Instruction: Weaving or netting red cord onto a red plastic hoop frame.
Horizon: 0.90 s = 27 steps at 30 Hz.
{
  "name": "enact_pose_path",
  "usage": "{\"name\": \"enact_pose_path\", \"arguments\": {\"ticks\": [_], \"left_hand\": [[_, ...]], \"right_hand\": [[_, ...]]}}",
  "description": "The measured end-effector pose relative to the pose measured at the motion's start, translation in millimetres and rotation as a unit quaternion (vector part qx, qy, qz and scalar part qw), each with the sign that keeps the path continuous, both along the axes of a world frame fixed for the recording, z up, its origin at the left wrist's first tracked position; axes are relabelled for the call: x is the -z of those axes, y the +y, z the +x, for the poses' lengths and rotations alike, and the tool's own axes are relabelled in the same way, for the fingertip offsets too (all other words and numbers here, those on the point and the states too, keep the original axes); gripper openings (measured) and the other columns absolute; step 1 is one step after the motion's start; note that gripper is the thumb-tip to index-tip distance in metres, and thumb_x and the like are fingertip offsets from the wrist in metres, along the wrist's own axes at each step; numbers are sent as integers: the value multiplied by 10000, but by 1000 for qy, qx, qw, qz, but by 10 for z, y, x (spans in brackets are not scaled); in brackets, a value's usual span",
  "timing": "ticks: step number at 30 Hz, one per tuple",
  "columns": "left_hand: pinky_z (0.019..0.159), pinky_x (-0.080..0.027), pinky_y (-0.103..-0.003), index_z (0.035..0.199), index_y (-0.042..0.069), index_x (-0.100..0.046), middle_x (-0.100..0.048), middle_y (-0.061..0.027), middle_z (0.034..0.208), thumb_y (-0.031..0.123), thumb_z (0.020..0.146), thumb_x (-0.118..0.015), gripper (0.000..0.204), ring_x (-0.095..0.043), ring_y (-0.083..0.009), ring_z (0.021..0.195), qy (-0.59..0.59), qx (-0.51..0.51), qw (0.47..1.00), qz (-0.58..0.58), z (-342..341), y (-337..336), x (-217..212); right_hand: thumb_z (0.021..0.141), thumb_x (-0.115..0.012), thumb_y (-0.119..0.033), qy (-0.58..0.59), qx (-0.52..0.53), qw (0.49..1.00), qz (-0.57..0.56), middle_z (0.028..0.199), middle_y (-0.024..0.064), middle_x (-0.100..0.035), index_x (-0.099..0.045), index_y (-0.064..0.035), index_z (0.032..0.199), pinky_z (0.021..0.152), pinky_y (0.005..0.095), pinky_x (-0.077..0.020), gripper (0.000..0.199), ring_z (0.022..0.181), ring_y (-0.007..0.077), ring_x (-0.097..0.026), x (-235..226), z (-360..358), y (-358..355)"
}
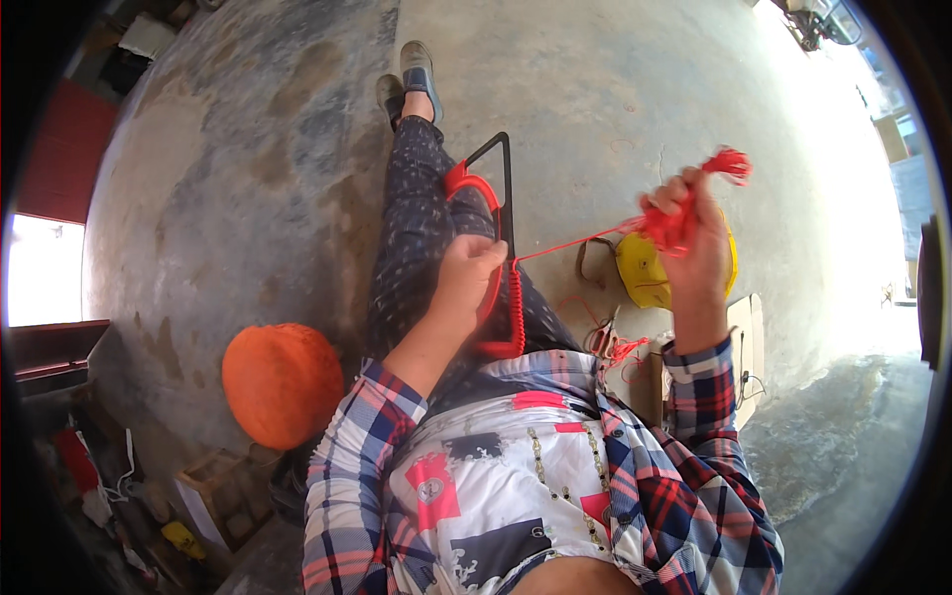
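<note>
A black bar frame (508, 178), partly wound with red cord, lies over my lap. My left hand (466, 278) pinches its side, thumb and fingers closed on the bar. Tight red coils (517, 312) cover the bar just below that hand, and a wider red-covered piece curves across the frame's upper part. From the frame a taut red strand (570, 244) runs to my raised right hand (694, 223). This hand is closed around a bundle of red cord (729, 167), whose loose ends stick out above the fingers.
Scissors (601, 337) lie by red cord scraps (627, 351) at my right hip. Behind my right hand is a yellow object (645, 273) with a dark strap. To my left stand a round orange object (281, 385) and a wooden crate (223, 491). Concrete floor (595, 89) stretches ahead.
</note>
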<state>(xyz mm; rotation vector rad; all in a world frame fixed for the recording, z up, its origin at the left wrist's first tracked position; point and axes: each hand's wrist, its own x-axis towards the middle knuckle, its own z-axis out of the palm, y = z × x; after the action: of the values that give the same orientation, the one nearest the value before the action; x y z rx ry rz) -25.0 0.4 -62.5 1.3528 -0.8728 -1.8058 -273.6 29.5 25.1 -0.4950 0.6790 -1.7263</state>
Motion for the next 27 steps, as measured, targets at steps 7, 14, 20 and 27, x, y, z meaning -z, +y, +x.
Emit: {"name": "enact_pose_path", "arguments": {"ticks": [7, 14, 20, 27], "left_hand": [[605, -454, -251, 999, 38, -528, -556, -23, 804, 56, 801, -549, 200, -523, -109, 627, 150, 32, 983, 98, 36, -92, 281], [854, -452, -299, 1096, -16, -544, -570, -93, 967, 119, 774, -659, 368, -553, -198, 937, -198, 29, 943, -267, -61, 116, 490], [969, -393, -371, 1021, 27, -653, -609, -110, 1093, 131, 865, -643, 188, -528, -267, 1102, -46, 274, 865, -418, -67, 496, -445], [827, -497, -351, 1006, 70, -631, -642, -67, 906, 42, 898, -579, 123, -621, -205, 859, 186, 26, 974, -128, 466, 70, -738]], "right_hand": [[1014, -400, -326, 114, -95, 985, 93, 540, -54, -307, -485, -104, 845, 423, 241, -220, 292, 437, 62, -247, -276, -197, 813], [984, -456, -381, 38, 61, 976, 208, 589, -36, -411, -536, -91, 856, 458, 226, -321, 327, 492, 80, -382, 401, -402, 967], [934, -508, -461, 19, -363, 920, 148, 694, 35, -571, -593, -48, 834, 578, 282, -469, 434, 644, 146, -571, 450, 697, 820], [939, -530, -273, 116, -330, 929, 119, 815, 1, -586, -642, -15, 965, 597, 260, -433, 282, 660, 82, -494, 653, 502, 341]]}}
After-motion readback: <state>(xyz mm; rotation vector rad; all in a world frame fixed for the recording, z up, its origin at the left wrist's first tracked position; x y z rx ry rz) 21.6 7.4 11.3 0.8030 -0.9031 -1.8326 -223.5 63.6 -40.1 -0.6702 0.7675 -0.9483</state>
